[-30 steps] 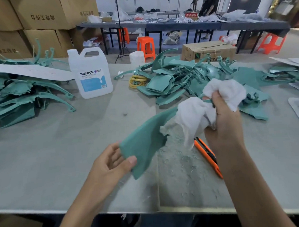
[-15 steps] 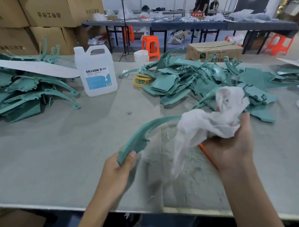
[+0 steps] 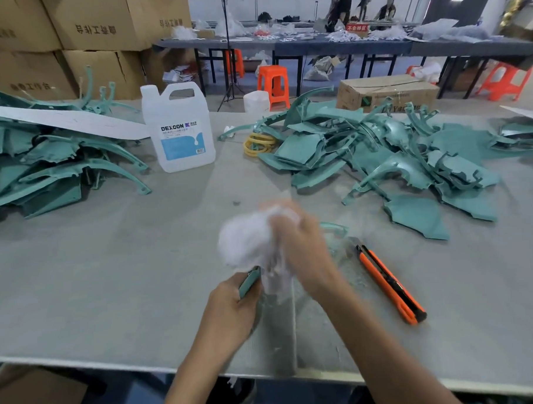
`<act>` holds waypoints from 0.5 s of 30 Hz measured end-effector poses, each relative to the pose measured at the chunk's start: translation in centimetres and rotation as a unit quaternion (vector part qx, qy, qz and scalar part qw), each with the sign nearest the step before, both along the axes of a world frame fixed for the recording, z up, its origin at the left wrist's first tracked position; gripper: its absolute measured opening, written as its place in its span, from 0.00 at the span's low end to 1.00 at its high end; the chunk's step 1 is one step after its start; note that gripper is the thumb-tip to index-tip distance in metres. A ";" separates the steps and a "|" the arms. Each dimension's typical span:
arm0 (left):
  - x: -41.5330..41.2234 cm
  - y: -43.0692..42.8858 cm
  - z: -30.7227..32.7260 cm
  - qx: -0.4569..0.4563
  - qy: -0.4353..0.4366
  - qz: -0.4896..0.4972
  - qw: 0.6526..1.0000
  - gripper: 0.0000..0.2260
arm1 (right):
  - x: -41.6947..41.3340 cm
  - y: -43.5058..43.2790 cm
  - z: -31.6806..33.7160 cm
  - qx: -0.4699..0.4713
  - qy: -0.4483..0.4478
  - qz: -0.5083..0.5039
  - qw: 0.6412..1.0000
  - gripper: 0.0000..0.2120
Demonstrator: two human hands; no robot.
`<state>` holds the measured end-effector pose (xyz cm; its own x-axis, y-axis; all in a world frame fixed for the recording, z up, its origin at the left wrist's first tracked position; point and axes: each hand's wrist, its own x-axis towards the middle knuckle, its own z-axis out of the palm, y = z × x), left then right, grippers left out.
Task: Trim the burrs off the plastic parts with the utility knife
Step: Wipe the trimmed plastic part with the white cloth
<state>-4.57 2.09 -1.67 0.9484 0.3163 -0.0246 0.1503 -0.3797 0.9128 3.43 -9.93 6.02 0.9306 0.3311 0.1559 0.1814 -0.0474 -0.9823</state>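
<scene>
While the right hand (image 3: 304, 249) is bunched round a white cloth (image 3: 248, 242), blurred over the plastic part (image 3: 249, 282), the utility knife (image 3: 391, 285) lies on the worktop (image 3: 109, 269) with no hand on it. The knife is just to the right of that hand. Its long axis runs from its dark tip on the far left to its orange butt on the near right, so it angles away from the wrist. The right hand is plainly the nearer one, and its grip is full of cloth, which would have to be let go before it could take the handle.

Left of the knife, the left hand (image 3: 230, 310) has its grip closed on the near end of the teal part. Most of the part is hidden under the cloth.

Beyond the knife sprawls a heap of teal parts (image 3: 394, 159), and a second heap (image 3: 44, 175) lies far to its left. Between them stands a capped white jug (image 3: 179, 129), whose fill level I cannot tell. A cardboard box (image 3: 385, 94) sits behind the nearer heap with its flaps down, so its contents are hidden.
</scene>
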 end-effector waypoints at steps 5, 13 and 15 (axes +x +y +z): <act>0.4 0.5 -1.0 0.078 -0.001 -0.010 0.997 0.13 | -1.0 0.6 -3.6 -0.230 -0.192 0.000 0.954 0.24; 0.5 0.2 -1.1 0.056 -0.012 -0.022 0.998 0.20 | 2.6 0.3 -5.1 -0.212 -0.176 -0.089 0.957 0.17; 0.2 -0.5 -1.0 0.064 -0.005 -0.030 0.998 0.21 | 5.3 -0.7 -5.5 -0.307 -0.168 -0.130 0.928 0.16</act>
